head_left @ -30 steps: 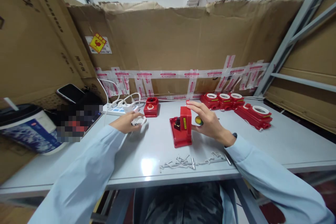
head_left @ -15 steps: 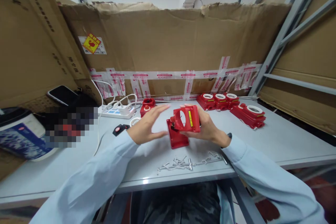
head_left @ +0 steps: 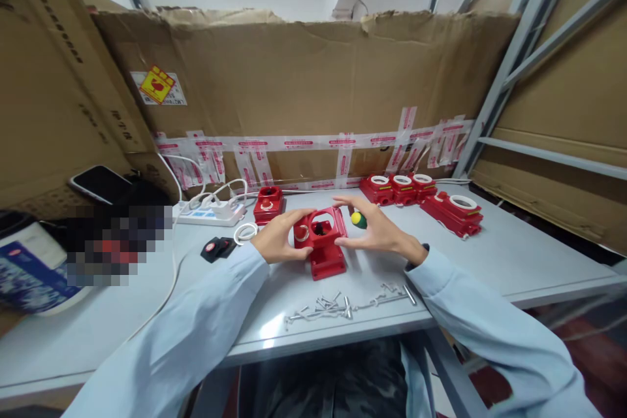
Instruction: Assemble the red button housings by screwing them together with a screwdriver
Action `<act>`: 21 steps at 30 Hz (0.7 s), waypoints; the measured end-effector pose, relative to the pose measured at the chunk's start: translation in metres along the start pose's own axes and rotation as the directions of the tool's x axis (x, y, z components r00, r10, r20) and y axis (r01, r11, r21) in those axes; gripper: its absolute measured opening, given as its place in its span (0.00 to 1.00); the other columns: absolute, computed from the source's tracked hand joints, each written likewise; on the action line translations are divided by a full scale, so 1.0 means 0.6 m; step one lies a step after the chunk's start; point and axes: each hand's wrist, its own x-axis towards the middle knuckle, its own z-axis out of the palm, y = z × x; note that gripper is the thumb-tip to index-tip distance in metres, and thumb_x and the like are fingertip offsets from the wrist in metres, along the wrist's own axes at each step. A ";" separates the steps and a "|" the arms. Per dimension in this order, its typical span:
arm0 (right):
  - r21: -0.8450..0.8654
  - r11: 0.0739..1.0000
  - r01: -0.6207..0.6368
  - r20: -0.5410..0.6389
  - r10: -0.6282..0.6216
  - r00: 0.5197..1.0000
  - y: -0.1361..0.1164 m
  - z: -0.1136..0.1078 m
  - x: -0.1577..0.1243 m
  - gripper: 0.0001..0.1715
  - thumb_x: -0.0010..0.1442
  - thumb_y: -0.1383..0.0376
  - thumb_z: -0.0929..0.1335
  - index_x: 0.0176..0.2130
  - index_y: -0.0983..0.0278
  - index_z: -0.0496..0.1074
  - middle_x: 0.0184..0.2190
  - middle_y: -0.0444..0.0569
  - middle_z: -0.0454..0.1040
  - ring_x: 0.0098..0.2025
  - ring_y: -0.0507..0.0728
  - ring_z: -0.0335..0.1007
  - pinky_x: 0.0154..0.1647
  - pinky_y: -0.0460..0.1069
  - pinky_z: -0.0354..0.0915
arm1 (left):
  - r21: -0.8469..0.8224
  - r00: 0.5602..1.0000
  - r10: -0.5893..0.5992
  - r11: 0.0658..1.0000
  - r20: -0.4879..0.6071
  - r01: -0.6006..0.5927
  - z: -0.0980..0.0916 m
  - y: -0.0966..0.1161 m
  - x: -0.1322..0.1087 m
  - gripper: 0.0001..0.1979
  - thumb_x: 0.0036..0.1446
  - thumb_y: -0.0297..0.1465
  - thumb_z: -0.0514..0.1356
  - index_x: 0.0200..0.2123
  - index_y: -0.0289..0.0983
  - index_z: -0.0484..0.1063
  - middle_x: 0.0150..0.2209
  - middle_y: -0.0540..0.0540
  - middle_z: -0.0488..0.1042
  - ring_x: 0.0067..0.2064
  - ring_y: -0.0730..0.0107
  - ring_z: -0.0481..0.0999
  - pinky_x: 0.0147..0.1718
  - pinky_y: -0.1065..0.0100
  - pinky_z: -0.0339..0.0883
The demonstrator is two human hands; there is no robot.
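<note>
Both hands hold a red cover (head_left: 321, 224) with a large round opening. It is tilted over a red base box (head_left: 328, 264) on the table; dark parts show through the opening. My left hand (head_left: 283, 237) grips the cover's left end, thumb in front and fingers behind. My right hand (head_left: 375, 228) is curled at the right end, index finger and thumb on its edge. In that palm sits a yellow-and-green round end, like a screwdriver handle (head_left: 359, 219). Loose screws (head_left: 328, 304) lie in front of the box, near the table edge.
Several red housings with white rings (head_left: 458, 214) stand at the back right. A red box (head_left: 268, 204), white rings (head_left: 245, 233), a black part with a red knob (head_left: 217, 247) and a power strip (head_left: 210, 213) are on the left. Cardboard (head_left: 294, 78) walls the back.
The cover has moved left and turned, its opening now facing more upward. My left hand, apart from it before, has taken hold of its left end. The yellow-and-green end has come into sight.
</note>
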 end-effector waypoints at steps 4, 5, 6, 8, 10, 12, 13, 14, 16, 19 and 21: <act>-0.051 0.998 -0.047 -0.009 0.047 0.999 0.009 0.015 0.001 0.29 0.51 0.58 0.71 0.52 0.63 0.66 0.49 0.54 0.72 0.48 0.59 0.68 0.48 0.56 0.65 | 0.079 0.994 -0.097 0.992 -0.051 0.101 -0.001 0.013 -0.005 0.36 0.47 0.39 0.63 0.58 0.40 0.57 0.49 0.41 0.72 0.48 0.55 0.73 0.48 0.56 0.65; -0.056 0.997 -0.059 -0.019 0.058 0.998 0.012 0.020 0.001 0.27 0.52 0.58 0.71 0.50 0.63 0.67 0.47 0.54 0.73 0.48 0.59 0.69 0.48 0.56 0.65 | 0.097 0.988 -0.134 0.985 -0.073 0.140 -0.001 0.018 -0.006 0.36 0.48 0.42 0.62 0.58 0.39 0.57 0.46 0.41 0.74 0.45 0.56 0.74 0.46 0.57 0.66; -0.060 0.996 -0.069 -0.027 0.067 0.997 0.016 0.025 0.002 0.24 0.53 0.59 0.70 0.49 0.64 0.68 0.46 0.53 0.74 0.47 0.58 0.69 0.48 0.56 0.64 | 0.111 0.981 -0.169 0.978 -0.093 0.178 0.000 0.023 -0.007 0.35 0.48 0.43 0.62 0.58 0.39 0.57 0.42 0.42 0.75 0.41 0.57 0.76 0.43 0.58 0.68; -0.078 0.994 -0.079 -0.034 0.077 0.996 0.027 0.038 0.002 0.19 0.55 0.62 0.69 0.47 0.64 0.70 0.44 0.53 0.74 0.47 0.58 0.70 0.49 0.55 0.64 | 0.131 0.969 -0.215 0.964 -0.125 0.230 0.006 0.033 -0.009 0.33 0.50 0.45 0.60 0.56 0.38 0.60 0.37 0.44 0.76 0.34 0.62 0.76 0.38 0.60 0.69; -0.111 0.991 -0.080 -0.022 0.078 0.997 0.039 0.051 0.002 0.16 0.56 0.66 0.67 0.46 0.63 0.71 0.44 0.52 0.75 0.47 0.57 0.70 0.49 0.54 0.64 | 0.136 0.963 -0.224 0.960 -0.152 0.245 0.015 0.040 -0.008 0.28 0.51 0.44 0.59 0.53 0.36 0.64 0.34 0.45 0.75 0.28 0.66 0.74 0.34 0.63 0.69; -0.147 0.986 -0.079 -0.003 0.080 0.997 0.046 0.063 0.002 0.17 0.57 0.68 0.66 0.47 0.63 0.71 0.43 0.52 0.75 0.46 0.57 0.70 0.48 0.54 0.64 | 0.091 0.964 -0.227 0.966 -0.142 0.241 0.024 0.045 -0.008 0.24 0.51 0.43 0.59 0.48 0.34 0.68 0.29 0.47 0.74 0.25 0.69 0.72 0.29 0.66 0.68; -0.152 0.986 -0.073 0.011 0.076 0.997 0.047 0.067 0.002 0.17 0.57 0.69 0.65 0.48 0.62 0.71 0.43 0.52 0.75 0.45 0.57 0.70 0.47 0.53 0.64 | 0.059 0.965 -0.230 0.969 -0.128 0.239 0.027 0.046 -0.008 0.23 0.51 0.43 0.59 0.45 0.34 0.69 0.26 0.48 0.73 0.24 0.70 0.72 0.28 0.67 0.68; -0.148 0.987 -0.063 0.028 0.068 0.997 0.047 0.070 0.002 0.17 0.58 0.69 0.65 0.48 0.62 0.71 0.43 0.52 0.75 0.45 0.56 0.70 0.47 0.53 0.64 | 0.029 0.967 -0.230 0.972 -0.110 0.235 0.029 0.046 -0.008 0.21 0.51 0.43 0.59 0.43 0.34 0.70 0.24 0.49 0.72 0.23 0.70 0.71 0.26 0.68 0.67; -0.130 0.991 -0.043 0.053 0.050 0.997 0.041 0.071 0.001 0.17 0.58 0.70 0.64 0.47 0.63 0.71 0.42 0.51 0.75 0.44 0.55 0.70 0.47 0.52 0.64 | 0.008 0.975 -0.201 0.979 -0.093 0.202 0.030 0.046 -0.009 0.20 0.51 0.44 0.60 0.40 0.35 0.71 0.22 0.50 0.70 0.23 0.71 0.69 0.26 0.68 0.66; -0.138 0.990 -0.039 0.052 0.047 0.998 0.028 0.066 0.001 0.16 0.55 0.73 0.64 0.44 0.64 0.72 0.40 0.51 0.75 0.42 0.55 0.70 0.46 0.52 0.64 | 0.049 0.987 -0.100 0.993 -0.126 0.107 0.029 0.044 -0.012 0.22 0.48 0.44 0.62 0.41 0.36 0.70 0.32 0.47 0.68 0.31 0.68 0.70 0.34 0.64 0.69; -0.165 0.986 -0.038 0.045 0.046 0.998 0.022 0.060 0.002 0.14 0.54 0.73 0.65 0.41 0.64 0.73 0.37 0.51 0.75 0.40 0.56 0.70 0.43 0.52 0.65 | 0.047 0.991 -0.048 0.997 -0.121 0.054 0.030 0.042 -0.014 0.27 0.44 0.45 0.65 0.45 0.37 0.68 0.39 0.44 0.65 0.38 0.63 0.70 0.40 0.60 0.69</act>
